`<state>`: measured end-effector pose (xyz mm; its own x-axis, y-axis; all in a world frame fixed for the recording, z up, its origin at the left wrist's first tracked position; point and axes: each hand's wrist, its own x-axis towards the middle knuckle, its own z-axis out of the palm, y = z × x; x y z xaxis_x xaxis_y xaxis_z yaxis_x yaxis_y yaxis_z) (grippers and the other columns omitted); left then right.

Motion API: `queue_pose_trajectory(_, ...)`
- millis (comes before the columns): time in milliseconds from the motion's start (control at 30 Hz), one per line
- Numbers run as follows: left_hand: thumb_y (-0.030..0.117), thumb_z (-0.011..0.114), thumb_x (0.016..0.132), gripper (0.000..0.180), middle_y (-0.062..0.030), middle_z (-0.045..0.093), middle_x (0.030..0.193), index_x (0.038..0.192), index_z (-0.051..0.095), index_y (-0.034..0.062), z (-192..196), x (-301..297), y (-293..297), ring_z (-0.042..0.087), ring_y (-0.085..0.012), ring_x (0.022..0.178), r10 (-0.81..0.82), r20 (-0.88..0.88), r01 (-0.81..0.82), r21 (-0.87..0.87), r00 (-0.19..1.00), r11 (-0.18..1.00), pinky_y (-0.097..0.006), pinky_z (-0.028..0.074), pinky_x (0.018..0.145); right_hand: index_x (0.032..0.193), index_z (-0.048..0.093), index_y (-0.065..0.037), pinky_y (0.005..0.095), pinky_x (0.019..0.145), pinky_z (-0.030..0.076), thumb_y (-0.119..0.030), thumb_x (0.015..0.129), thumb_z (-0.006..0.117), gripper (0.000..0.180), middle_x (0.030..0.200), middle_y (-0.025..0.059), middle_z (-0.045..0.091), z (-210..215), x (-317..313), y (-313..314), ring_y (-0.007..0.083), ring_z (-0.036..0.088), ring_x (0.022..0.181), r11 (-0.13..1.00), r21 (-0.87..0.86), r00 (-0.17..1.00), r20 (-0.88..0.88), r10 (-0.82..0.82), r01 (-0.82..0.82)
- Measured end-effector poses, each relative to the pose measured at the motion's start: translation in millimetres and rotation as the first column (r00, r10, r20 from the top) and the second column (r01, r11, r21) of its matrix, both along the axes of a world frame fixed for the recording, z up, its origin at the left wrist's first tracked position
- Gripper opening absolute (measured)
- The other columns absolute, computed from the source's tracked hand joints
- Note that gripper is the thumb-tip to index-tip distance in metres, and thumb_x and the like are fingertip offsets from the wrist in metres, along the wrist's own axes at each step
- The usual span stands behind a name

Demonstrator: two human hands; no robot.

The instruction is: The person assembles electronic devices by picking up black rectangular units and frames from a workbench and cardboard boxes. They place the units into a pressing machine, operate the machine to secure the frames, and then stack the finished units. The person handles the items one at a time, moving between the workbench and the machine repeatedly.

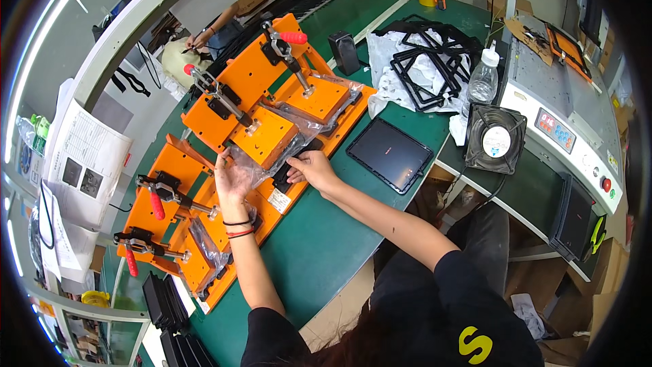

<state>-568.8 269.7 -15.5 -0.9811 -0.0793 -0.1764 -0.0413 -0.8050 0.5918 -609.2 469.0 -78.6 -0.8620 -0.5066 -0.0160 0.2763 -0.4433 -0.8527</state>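
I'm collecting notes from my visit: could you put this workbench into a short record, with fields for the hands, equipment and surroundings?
Left hand: at the clear film beneath an orange block; grip unclear
Right hand: fingers bent near the same block; exact hold unclear
Fixture: orange, with four red-handled clamps
Table: green
Right of fixture: dark flat panel
Farther back: black frames piled on white cloth
Far right: fan, clear bottle

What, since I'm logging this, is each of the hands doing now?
Left hand: open, at the film.
Right hand: curled; whether it pinches anything cannot be told.
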Motion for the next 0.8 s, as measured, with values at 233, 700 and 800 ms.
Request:
queue_pose_trajectory(233, 0.025, 0.058, 0.084, 0.023, -0.0052, 0.061, 0.113, 0.101, 0.060, 0.0097, -20, -9, 23, 0.053, -0.0244, 0.111, 0.063, -0.257, -0.065, 0.001, 0.964, 0.998, -0.043, 0.036, 0.101, 0.086, 0.055, 0.008, 0.0283, 0.054, 0.055, -0.017, 0.089, 0.059, 0.026, 0.074, 0.0162, 0.063, 2, 5, -2, 0.0231, 0.067, 0.060, 1.000, -0.015, 0.998, 0.068, -0.014, 0.015)
queue_pose_trajectory(700, 0.027, 0.056, 0.087, 0.029, -0.0049, 0.060, 0.117, 0.108, 0.057, 0.0065, -26, -14, 15, 0.051, -0.0218, 0.115, 0.160, -0.253, -0.128, 0.140, 0.954, 0.982, -0.037, 0.033, 0.103, 0.090, 0.043, 0.003, 0.0300, 0.052, 0.056, -0.015, 0.092, 0.054, 0.022, 0.071, 0.0160, 0.060, -7, 56, 11, 0.0224, 0.065, 0.058, 0.961, -0.205, 0.975, 0.160, -0.156, 0.188)
queue_pose_trajectory(800, 0.024, 0.058, 0.085, 0.021, -0.0042, 0.063, 0.110, 0.099, 0.060, 0.0076, -42, -5, -36, 0.055, -0.0188, 0.107, 0.023, -0.287, 0.021, 0.152, 0.958, 0.988, -0.032, 0.037, 0.098, 0.091, 0.043, 0.001, 0.0283, 0.051, 0.054, -0.016, 0.094, 0.052, 0.020, 0.070, 0.0127, 0.059, -6, 95, 42, 0.0201, 0.064, 0.057, 0.963, -0.228, 0.985, 0.126, -0.115, 0.142)
